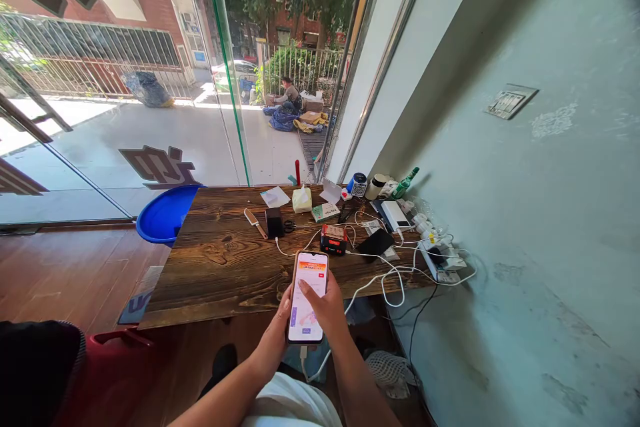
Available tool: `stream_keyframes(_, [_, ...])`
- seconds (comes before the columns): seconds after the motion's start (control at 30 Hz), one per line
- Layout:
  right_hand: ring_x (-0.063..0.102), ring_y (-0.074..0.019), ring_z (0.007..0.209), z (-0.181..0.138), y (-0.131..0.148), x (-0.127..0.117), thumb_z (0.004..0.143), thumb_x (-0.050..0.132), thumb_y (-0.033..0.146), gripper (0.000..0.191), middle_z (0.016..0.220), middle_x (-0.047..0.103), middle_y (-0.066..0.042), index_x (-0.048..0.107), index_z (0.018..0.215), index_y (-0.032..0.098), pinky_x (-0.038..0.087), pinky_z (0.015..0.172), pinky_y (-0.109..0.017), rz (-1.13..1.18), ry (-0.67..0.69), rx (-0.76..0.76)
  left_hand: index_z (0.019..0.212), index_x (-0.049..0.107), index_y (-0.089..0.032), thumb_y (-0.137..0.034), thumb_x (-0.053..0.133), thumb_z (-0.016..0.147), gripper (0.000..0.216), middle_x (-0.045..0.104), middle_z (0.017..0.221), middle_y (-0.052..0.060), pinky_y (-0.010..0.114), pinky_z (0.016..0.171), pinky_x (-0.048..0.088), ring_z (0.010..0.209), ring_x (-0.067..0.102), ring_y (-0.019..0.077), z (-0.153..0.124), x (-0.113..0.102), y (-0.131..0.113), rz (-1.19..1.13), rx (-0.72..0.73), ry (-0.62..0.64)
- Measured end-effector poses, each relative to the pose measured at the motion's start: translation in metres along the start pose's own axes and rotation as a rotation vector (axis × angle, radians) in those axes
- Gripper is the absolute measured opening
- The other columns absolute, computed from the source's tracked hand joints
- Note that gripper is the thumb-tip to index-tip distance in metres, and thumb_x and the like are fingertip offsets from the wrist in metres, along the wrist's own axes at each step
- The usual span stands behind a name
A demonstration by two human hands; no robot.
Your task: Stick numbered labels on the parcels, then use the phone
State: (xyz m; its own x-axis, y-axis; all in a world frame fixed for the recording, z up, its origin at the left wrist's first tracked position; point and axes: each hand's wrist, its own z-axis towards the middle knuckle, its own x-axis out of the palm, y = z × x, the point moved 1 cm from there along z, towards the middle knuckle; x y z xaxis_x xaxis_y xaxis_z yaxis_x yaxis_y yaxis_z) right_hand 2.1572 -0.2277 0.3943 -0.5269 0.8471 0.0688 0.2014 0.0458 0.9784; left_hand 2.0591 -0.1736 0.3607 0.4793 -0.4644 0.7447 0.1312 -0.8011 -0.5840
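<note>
Currently | phone point(303, 315) near front edge of table point(200, 280) | left hand point(279, 319) and right hand point(331, 307) clasp its sides, right thumb (hiding some screen) over it | white cable point(321, 370) below | scissors point(289, 226), tissues point(302, 200) beyond

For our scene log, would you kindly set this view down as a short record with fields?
Left grip: around the lit phone at its left side
Right grip: at its right side, thumb over the screen; whether it touches is unclear
Phone's lower end: white cable plugged in
Surface beyond: brown wooden table
On table: red-and-black device, dark phone, tissue pack
Table's far right: green bottle
Left of table: blue basin
Outside: another person, low to the ground
</note>
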Motion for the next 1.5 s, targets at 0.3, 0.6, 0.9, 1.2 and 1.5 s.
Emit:
stream_keyframes(0.3, [0.061,-0.0235,0.094,-0.01,0.0,-0.01,0.077,0.048,0.056,0.046,0.103,0.067,-0.007,0.056,0.106,0.021,0.048,0.077,-0.033,0.112,-0.008,-0.101,0.117,0.057,-0.028,-0.053,0.057,0.075,0.049,0.046,0.137,-0.001,0.037,0.113,0.016,0.136,0.02,0.0227,0.0,0.009,-0.008,0.011,0.052,-0.022])
stream_keyframes(0.6, [0.06,-0.0213,0.085,-0.018,-0.01,-0.026,0.078,0.051,0.035,0.03,0.096,0.068,-0.007,0.064,0.1,0.018,0.047,0.072,-0.03,0.004,0.15,-0.133,0.117,0.055,-0.03,-0.053,0.056,0.075,0.048,0.053,0.131,-0.002,0.036,0.111,0.023,0.13,0.033,0.021,0.0,0.009,-0.011,0.042,0.04,-0.041])
stream_keyframes(0.9, [0.061,-0.0203,0.073,-0.017,-0.004,-0.019,0.076,0.055,0.044,0.032,0.084,0.07,-0.006,0.067,0.089,0.017,0.048,0.064,-0.029,0.034,0.079,-0.054,0.109,0.061,-0.029,-0.045,0.061,0.074,0.039,0.058,0.124,-0.002,0.034,0.113,0.016,0.131,0.032,0.0206,-0.003,0.016,-0.017,0.123,0.073,-0.117])
stream_keyframes(1.2, [0.058,-0.0177,0.061,-0.015,0.0,-0.014,0.071,0.058,0.051,0.037,0.071,0.069,-0.005,0.066,0.078,0.016,0.045,0.055,-0.027,0.022,0.018,-0.009,0.111,0.06,-0.028,-0.04,0.061,0.074,0.039,0.055,0.128,0.0,0.036,0.111,0.021,0.129,0.035,0.0216,-0.004,0.016,-0.018,0.108,0.077,-0.095])
stream_keyframes(1.5, [0.059,-0.018,0.062,-0.015,-0.002,-0.013,0.072,0.055,0.049,0.034,0.066,0.068,-0.004,0.067,0.074,0.017,0.042,0.049,-0.025,0.078,-0.049,0.03,0.119,0.055,-0.027,-0.046,0.054,0.079,0.044,0.044,0.138,0.0,0.035,0.113,0.015,0.134,0.026,0.0206,0.002,0.004,-0.012,0.161,0.102,-0.063])
